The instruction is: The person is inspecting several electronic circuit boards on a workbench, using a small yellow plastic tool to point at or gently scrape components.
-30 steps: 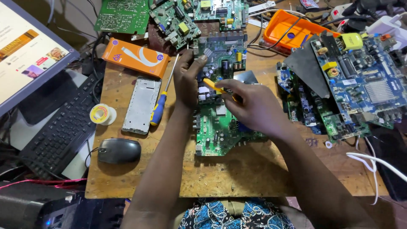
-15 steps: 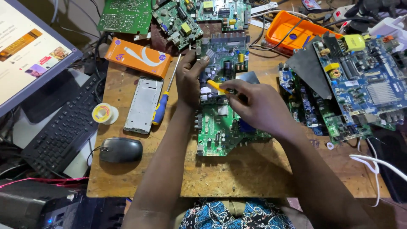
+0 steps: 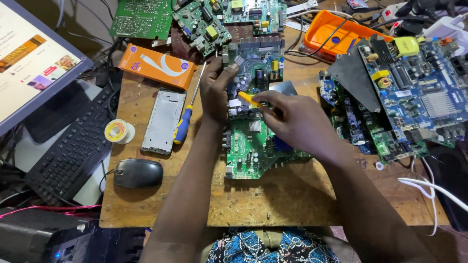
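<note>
Head view: the person is sitting at a wooden table [image 3: 273, 204] and looking down at both hands. The left hand [image 3: 216, 92] is lying on the left edge of a green circuit board [image 3: 253, 146], with its fingers curled down and pressing on the board. The right hand [image 3: 297, 124] is reaching over the same board. Its fingers are squeezing together around a small yellow tool [image 3: 247, 99], and the tip of the tool is pointing at the board's upper part, just beside the left hand. The green circuit board is lying flat in the middle of the table, right in front of the person.

Just to the left of the left hand, a screwdriver [image 3: 185, 122] with a blue and yellow handle is lying on the table. Next to it a flat grey metal plate [image 3: 163, 122] is lying, and above that an orange box [image 3: 157, 65] is resting. A yellow roll of tape [image 3: 118, 131] is sitting near the table's left edge, and a black mouse [image 3: 138, 173] is sitting lower down. A black keyboard [image 3: 78, 146] and a lit screen [image 3: 29, 63] are standing off to the left.

On the right, a big blue circuit board [image 3: 424, 97] is lying on a pile of other boards, well apart from the hands. An orange tray [image 3: 336, 29] is sitting at the top.
</note>
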